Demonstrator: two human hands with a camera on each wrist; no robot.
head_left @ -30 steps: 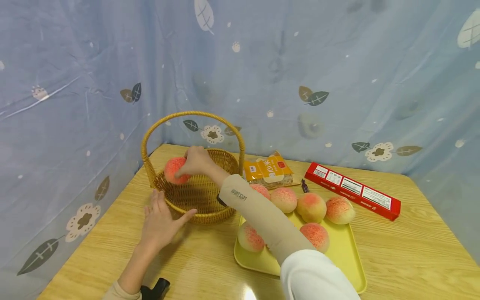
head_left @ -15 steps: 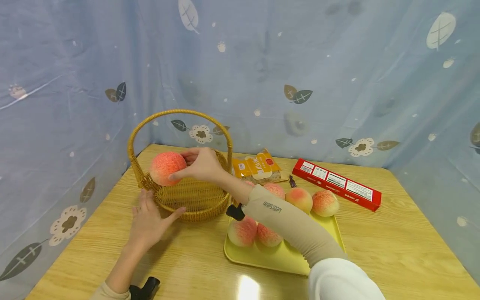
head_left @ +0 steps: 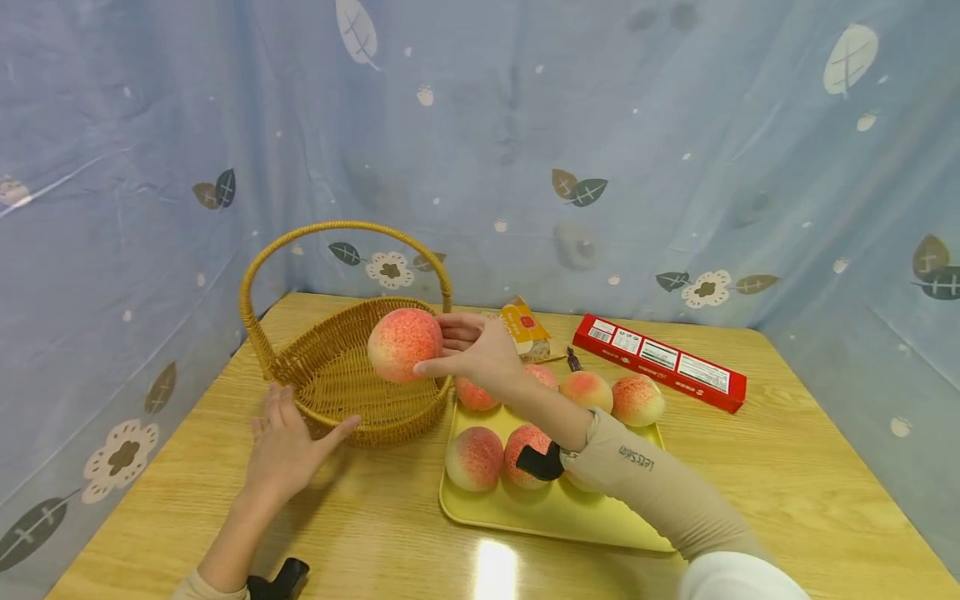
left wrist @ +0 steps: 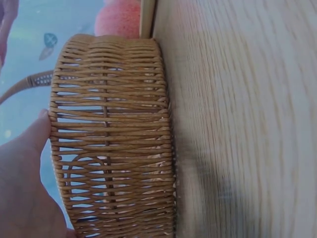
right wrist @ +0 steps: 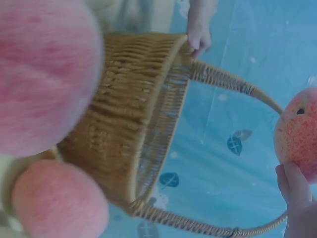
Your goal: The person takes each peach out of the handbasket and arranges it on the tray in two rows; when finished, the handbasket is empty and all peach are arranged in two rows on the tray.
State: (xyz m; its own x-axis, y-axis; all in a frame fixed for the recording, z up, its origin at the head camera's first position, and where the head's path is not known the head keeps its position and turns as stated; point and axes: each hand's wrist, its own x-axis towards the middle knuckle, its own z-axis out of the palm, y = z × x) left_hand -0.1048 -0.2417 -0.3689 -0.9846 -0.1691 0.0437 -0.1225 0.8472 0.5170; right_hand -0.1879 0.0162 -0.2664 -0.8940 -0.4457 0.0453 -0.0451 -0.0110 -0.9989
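My right hand (head_left: 480,354) holds a pink-and-cream peach (head_left: 406,345) between its thumb and fingers, above the right part of the wicker basket (head_left: 397,429). In the right wrist view the held peach (right wrist: 297,134) shows a small dark spot. My left hand (head_left: 283,454) touches the basket's near-left rim, its thumb and fingers spread. The left wrist view shows that thumb tip against the rim and the woven wall (left wrist: 111,139). No peach shows inside the basket in the head view. Several more peaches lie on a yellow tray (head_left: 540,517), partly hidden by my right arm.
An orange-and-clear food packet (head_left: 525,325) lies behind the tray, partly hidden by my right hand. A small dark wrapped item (head_left: 573,359) and a long red box (head_left: 660,360) lie to its right. The basket's tall handle (head_left: 348,225) arches upward. Blue curtains (head_left: 480,150) enclose the wooden table.
My right hand has lifted the peach from over the basket's left side, toward the camera, then carried it right. The left hand has stayed at the rim. The head view has shifted slightly right.
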